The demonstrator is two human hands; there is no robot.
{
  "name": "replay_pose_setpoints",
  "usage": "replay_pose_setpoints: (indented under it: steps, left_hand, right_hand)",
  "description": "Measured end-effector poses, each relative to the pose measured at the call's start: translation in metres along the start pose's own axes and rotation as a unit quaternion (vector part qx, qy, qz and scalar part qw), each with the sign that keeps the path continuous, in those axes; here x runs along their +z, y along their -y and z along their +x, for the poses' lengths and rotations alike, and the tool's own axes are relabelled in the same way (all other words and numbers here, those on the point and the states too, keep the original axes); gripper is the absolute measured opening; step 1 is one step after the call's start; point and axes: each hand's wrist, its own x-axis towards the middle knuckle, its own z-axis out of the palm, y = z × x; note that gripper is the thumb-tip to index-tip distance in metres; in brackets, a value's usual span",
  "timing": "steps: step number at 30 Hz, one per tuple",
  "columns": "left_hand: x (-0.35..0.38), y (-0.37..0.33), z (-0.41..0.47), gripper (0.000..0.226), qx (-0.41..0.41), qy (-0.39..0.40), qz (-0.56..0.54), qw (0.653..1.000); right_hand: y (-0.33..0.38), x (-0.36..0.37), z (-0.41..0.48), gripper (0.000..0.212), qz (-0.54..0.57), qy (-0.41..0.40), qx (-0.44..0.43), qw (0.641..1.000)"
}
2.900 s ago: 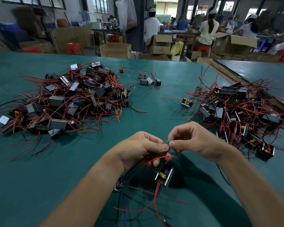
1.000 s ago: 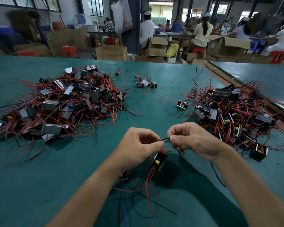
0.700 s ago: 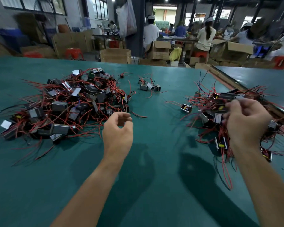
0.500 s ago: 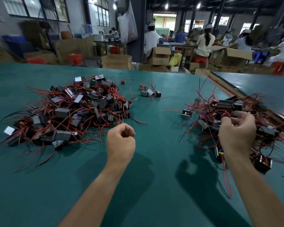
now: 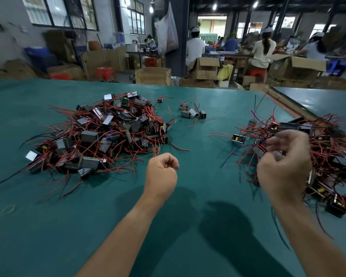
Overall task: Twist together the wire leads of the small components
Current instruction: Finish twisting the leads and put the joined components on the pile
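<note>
Over green table (image 5: 48, 226), left hand (image 5: 161, 172) hovers fisted; right hand (image 5: 284, 166) half-open above components (image 5: 338, 148).

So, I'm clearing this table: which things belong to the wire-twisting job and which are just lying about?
Job: left component pile, right component pile, small far cluster, left hand, right hand.
Lying about: thin loop, cardboard box, red stool.

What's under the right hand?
The right hand hovers over the right pile of components with red and black leads on the green table. Whatever lies directly beneath the palm is covered; whether its grip holds a lead is unclear.
</note>
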Motion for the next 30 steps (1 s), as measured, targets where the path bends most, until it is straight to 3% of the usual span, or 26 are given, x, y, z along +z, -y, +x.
replay_pose_setpoints:
  steps: [3,6,9,15,18,20,22,24,26,30]
  left_hand:
    - [0.002,0.01,0.003,0.04,-0.018,0.009,0.06,0.998]
    - [0.002,0.014,0.003,0.047,-0.029,0.026,0.083,0.996]
    - [0.0,0.009,0.001,0.057,-0.005,0.014,0.095,0.995]
    - [-0.041,-0.038,0.024,0.067,0.06,-0.132,0.133,0.981]
    - [-0.083,-0.062,0.048,0.079,0.072,-0.192,0.27,0.941]
    - [-0.113,-0.064,0.064,0.086,0.032,-0.168,0.428,0.887]
    - [-0.135,-0.055,0.075,0.092,-0.068,-0.096,0.494,0.861]
    - [-0.147,-0.036,0.082,0.082,-0.13,-0.029,0.481,0.866]
    - [-0.147,-0.022,0.086,0.048,-0.11,-0.021,0.45,0.886]
    - [-0.136,-0.011,0.093,0.056,-0.072,-0.052,0.41,0.908]
  right_hand:
    - [-0.007,0.009,-0.014,0.043,-0.016,0.155,-0.022,0.988]
    - [-0.009,0.016,-0.028,0.033,-0.03,0.324,-0.026,0.945]
    - [-0.012,0.017,-0.035,0.033,-0.061,0.416,-0.029,0.907]
    - [-0.017,0.016,-0.028,0.042,-0.057,0.44,-0.005,0.896]
    - [-0.015,0.017,-0.028,0.042,-0.055,0.432,-0.005,0.9]
    - [-0.014,0.017,-0.029,0.041,-0.062,0.436,0.0,0.898]
    - [-0.014,0.017,-0.031,0.039,-0.074,0.452,0.007,0.889]
    - [-0.014,0.017,-0.033,0.038,-0.083,0.464,0.007,0.882]
    - [-0.012,0.017,-0.033,0.036,-0.088,0.478,0.007,0.874]
    - [-0.014,0.018,-0.032,0.036,-0.095,0.494,0.01,0.864]
